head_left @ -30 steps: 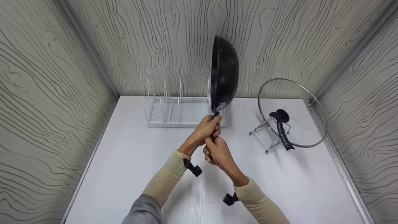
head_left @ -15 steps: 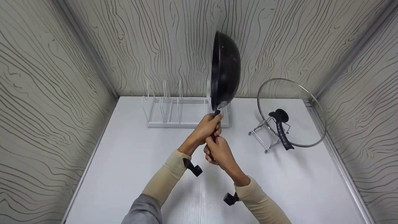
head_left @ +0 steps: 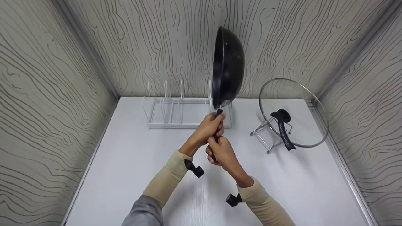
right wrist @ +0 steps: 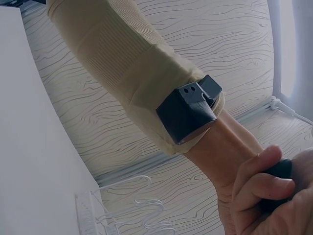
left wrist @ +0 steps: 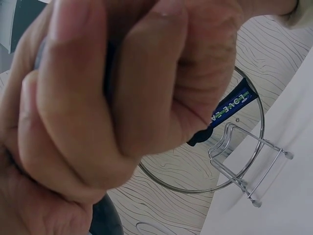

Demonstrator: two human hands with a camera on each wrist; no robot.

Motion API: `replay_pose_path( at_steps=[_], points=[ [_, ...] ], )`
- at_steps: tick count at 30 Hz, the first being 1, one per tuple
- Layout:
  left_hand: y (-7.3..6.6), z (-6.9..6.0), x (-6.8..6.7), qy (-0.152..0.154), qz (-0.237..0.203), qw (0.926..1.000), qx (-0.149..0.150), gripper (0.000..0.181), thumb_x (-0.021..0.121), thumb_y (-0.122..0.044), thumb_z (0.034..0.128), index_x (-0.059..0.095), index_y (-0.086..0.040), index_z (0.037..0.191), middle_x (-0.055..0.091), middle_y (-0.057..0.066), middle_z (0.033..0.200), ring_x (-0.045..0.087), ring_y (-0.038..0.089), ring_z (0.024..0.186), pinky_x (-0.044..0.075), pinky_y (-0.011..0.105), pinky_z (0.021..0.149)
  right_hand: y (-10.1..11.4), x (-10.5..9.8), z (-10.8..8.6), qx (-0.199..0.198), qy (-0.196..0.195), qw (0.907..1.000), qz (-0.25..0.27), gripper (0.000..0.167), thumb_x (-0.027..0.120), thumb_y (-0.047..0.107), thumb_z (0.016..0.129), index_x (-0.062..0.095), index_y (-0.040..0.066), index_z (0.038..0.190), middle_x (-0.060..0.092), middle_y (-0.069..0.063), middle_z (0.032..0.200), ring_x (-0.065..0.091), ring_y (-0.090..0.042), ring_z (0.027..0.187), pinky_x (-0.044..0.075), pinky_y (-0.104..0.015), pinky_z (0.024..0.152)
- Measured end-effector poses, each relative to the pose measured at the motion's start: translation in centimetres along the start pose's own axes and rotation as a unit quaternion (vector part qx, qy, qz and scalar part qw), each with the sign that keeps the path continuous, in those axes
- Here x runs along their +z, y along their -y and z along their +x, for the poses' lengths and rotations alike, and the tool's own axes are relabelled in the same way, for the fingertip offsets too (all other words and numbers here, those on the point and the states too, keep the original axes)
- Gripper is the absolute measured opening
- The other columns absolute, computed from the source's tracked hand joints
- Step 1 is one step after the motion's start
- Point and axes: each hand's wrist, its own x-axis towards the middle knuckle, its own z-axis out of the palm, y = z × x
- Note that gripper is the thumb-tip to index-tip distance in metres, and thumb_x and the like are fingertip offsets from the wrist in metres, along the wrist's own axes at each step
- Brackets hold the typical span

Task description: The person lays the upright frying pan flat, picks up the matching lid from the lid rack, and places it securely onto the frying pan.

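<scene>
A black wok (head_left: 232, 66) is held on its side in the head view, its opening to the left and its rounded bottom to the right. It stands in front of the back wall, above the right end of a white wire rack (head_left: 176, 126). My left hand (head_left: 209, 127) grips the handle (head_left: 219, 111) close to the pan. Just below it, my right hand (head_left: 221, 152) grips the handle's lower end. Curled fingers fill much of the left wrist view, with a dark bit of the wok (left wrist: 106, 218) beneath. Whether the wok touches the rack cannot be seen.
To the right, a glass lid (head_left: 285, 135) with a metal rim and black handle leans upright in a small wire stand (head_left: 263, 140). Wood-grain panels (head_left: 150, 47) enclose the white table (head_left: 132, 163) at the back and both sides.
The wok has risen slightly, its top edge higher against the back wall. Both hands keep their grip on the handle and have hardly moved. Lid and rack stay in place.
</scene>
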Motion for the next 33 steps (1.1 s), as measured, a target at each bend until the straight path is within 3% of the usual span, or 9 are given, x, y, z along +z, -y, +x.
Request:
replay_pose_path(
  at_steps=[15, 33],
  points=[
    [-0.5, -0.5, 0.1, 0.005, -0.006, 1.0000, 0.000, 0.023, 0.048, -0.021, 0.1118, 0.047, -0.008, 0.093, 0.046, -0.007, 0.061, 0.046, 0.004, 0.047, 0.039, 0.019, 0.045, 0.4, 0.0, -0.3, 0.003, 0.013, 0.9999, 0.010, 0.038, 0.047, 0.019, 0.108, 0.050, 0.008, 0.071, 0.050, 0.003, 0.056, 0.048, -0.006, 0.037, 0.030, -0.019, 0.035],
    [-1.1, -1.0, 0.3, -0.015, -0.005, 0.9999, 0.004, 0.022, 0.052, -0.020, 0.1092, 0.047, -0.006, 0.093, 0.048, -0.007, 0.060, 0.048, 0.005, 0.045, 0.041, 0.020, 0.044, 0.2, -0.1, -0.5, -0.017, 0.035, 0.9987, 0.033, 0.040, 0.047, 0.018, 0.108, 0.050, 0.007, 0.069, 0.049, 0.004, 0.056, 0.048, -0.006, 0.038, 0.031, -0.019, 0.036]
  ],
)
